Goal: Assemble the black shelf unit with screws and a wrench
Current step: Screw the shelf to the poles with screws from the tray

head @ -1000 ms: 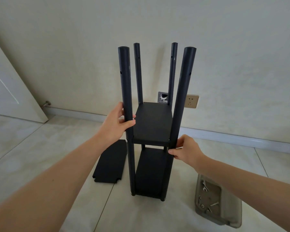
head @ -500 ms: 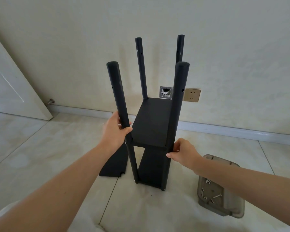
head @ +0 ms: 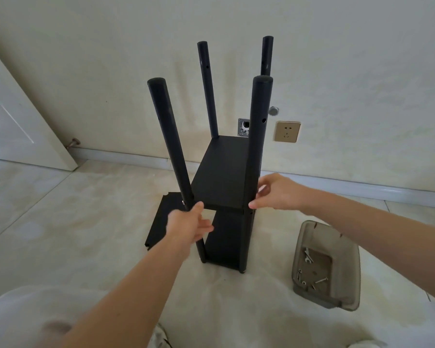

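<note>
The black shelf unit (head: 224,177) stands upright on the floor, with four round posts, a middle shelf and a bottom shelf. My left hand (head: 189,226) grips the front left post (head: 170,144) just under the middle shelf. My right hand (head: 278,193) holds the front right post (head: 258,136) at shelf level, thumb in front and fingers at its side. A loose black shelf panel (head: 161,222) lies flat on the floor behind my left hand. Screws (head: 320,280) and a small wrench (head: 307,257) lie in the grey plastic tray (head: 349,249) to the right.
A wall runs close behind the unit, with a gold socket (head: 286,131) and an open wall box (head: 244,126). A white door (head: 18,126) leans in at the left, with a doorstop (head: 74,143) beside it. Pale floor tiles surround the unit.
My left hand has slid down the front left post to just below the middle shelf. My right hand has risen to shelf level on the front right post. The view looks down more steeply.
</note>
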